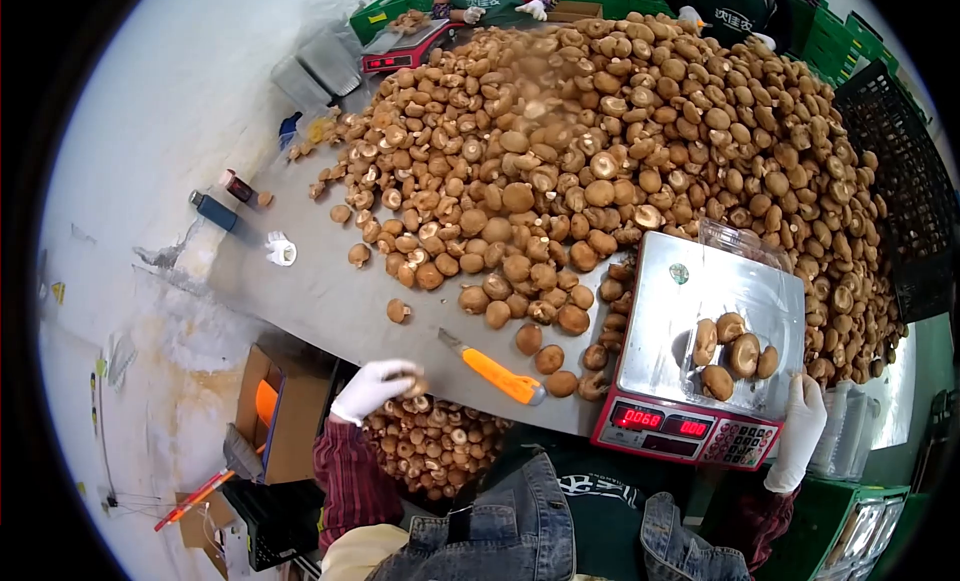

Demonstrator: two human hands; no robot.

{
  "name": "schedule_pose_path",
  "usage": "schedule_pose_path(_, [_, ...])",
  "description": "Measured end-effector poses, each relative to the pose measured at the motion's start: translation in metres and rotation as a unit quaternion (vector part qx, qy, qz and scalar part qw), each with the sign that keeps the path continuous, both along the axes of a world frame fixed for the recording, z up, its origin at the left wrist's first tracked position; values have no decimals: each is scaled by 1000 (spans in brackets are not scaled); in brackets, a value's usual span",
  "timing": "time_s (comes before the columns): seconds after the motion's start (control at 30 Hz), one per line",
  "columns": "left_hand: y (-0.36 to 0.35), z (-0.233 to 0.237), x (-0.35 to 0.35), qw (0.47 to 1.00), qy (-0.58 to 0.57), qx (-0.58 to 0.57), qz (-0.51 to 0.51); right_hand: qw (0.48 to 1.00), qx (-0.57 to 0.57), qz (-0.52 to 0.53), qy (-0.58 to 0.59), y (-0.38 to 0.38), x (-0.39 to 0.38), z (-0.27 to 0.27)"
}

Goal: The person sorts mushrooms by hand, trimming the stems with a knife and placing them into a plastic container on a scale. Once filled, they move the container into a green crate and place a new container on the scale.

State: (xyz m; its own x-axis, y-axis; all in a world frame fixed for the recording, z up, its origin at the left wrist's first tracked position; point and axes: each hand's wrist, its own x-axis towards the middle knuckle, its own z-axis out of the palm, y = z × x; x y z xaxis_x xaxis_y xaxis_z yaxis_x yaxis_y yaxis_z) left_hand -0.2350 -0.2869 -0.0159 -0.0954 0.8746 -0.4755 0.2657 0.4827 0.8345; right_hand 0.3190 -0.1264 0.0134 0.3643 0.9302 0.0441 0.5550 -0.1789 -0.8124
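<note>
My left hand (378, 389), in a white glove, holds a mushroom (414, 385) above a container full of mushrooms (435, 441) below the table's front edge. My right hand (803, 431), also gloved, is at the right side of the red scale (650, 426), its fingers near the corner of the metal plate; what it holds, if anything, cannot be made out. Several mushrooms (743, 355) lie on the scale in a clear tray. The display reads 0.068. An orange-handled knife (500, 375) rests on the table between my hands, its blade pointing left.
A large mushroom pile (600, 151) covers much of the metal table (300, 291). Two co-workers in gloves stand across it, one beside another red scale (405, 51). Bottles (213, 210) are at the left edge, clear trays (848, 431) at the right, a black crate (900, 171) far right.
</note>
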Motion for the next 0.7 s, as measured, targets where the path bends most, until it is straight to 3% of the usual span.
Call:
schedule_pose_path(0.07, [-13,3,-1,988,129,-22,-77,1000,-13,21,16,1,-13,9])
schedule_pose_path(0.1, [-11,4,1,988,130,-23,-75,999,-7,32,16,1,-18,11])
schedule_pose_path(0.17, [3,1,9,947,310,-41,-70,999,0,42,16,4,-22,7])
schedule_pose_path(0.2, [13,-6,12,947,310,-40,-70,998,48,40,-15,7,-23,-3])
schedule_pose_path(0.27, [45,-21,20,979,76,102,162,994,99,31,-47,9,-19,-8])
schedule_pose_path(0.33, [86,-16,46,950,220,185,123,995,100,-7,-26,7,-14,-7])
schedule_pose_path(0.4, [126,-26,62,849,369,378,-13,994,105,-10,-1,2,-12,2])
schedule_pose_path(0.47, [153,-38,64,775,525,325,-137,996,57,-38,64,-6,-15,19])
schedule_pose_path(0.53, [169,-38,63,795,503,307,-144,994,84,-45,56,-9,-7,18])
schedule_pose_path(0.6, [180,-32,54,883,398,229,-92,990,71,-53,108,-16,1,20])
schedule_pose_path(0.63, [180,-27,52,926,306,217,-39,990,98,-58,88,-17,8,14])
schedule_pose_path(0.67, [177,-20,48,974,187,125,15,989,98,-60,91,-18,15,9])
schedule_pose_path(0.7, [173,-11,51,984,89,142,62,989,122,-66,50,-19,20,4])
